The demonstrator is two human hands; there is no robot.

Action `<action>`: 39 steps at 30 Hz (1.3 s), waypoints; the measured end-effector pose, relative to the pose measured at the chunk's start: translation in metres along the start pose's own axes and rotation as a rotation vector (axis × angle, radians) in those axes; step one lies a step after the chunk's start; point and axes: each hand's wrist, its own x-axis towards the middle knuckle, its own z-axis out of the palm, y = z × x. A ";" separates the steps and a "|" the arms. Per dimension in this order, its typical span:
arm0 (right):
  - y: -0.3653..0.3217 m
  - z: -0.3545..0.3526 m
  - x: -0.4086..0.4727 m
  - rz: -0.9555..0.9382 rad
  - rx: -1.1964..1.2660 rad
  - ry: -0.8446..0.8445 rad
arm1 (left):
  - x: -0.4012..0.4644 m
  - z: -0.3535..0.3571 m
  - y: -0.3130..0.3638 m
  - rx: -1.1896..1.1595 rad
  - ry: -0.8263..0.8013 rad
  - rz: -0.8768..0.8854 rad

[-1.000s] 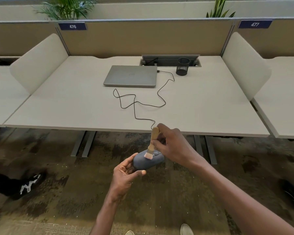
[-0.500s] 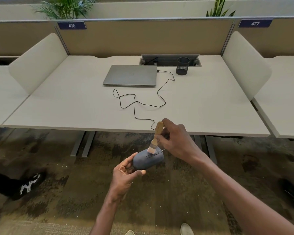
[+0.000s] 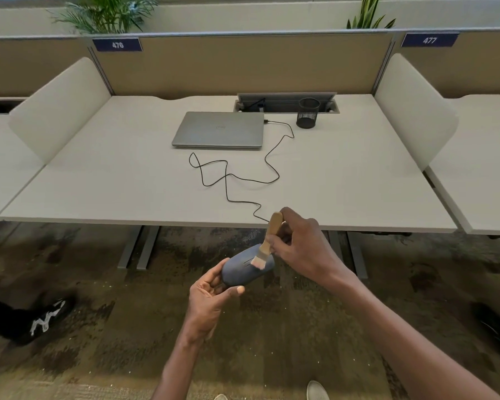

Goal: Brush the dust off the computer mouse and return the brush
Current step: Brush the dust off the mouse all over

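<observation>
My left hand (image 3: 211, 298) grips the near end of a dark blue-grey computer mouse (image 3: 243, 269), held in the air in front of the desk's front edge. Its black cable (image 3: 228, 186) runs up over the edge and across the desk to the laptop. My right hand (image 3: 303, 246) holds a small brush (image 3: 267, 241) by its wooden handle. The pale bristles rest on the top of the mouse near its far end.
A closed grey laptop (image 3: 220, 129) lies at the back of the white desk (image 3: 98, 183). A black mesh pen cup (image 3: 308, 114) stands to its right beside a cable hatch. Curved side dividers flank the desk. A black shoe (image 3: 41, 319) is on the carpet at left.
The brush has shifted slightly down and along the mouse's top in a stroke. My left hand and the mouse stay almost still.
</observation>
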 end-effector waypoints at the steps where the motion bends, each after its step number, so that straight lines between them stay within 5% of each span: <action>1: 0.002 0.000 -0.001 0.001 -0.018 -0.002 | 0.001 0.000 0.000 -0.005 -0.001 -0.002; 17: 0.016 -0.011 0.009 0.062 -0.066 0.121 | 0.000 0.001 0.004 -0.010 -0.021 -0.011; 33: -0.001 -0.002 0.025 -0.030 -0.206 0.008 | -0.007 0.001 0.002 0.057 -0.056 -0.028; 39: -0.029 0.020 0.039 -0.079 -0.071 -0.046 | -0.008 0.003 0.002 0.057 -0.065 -0.035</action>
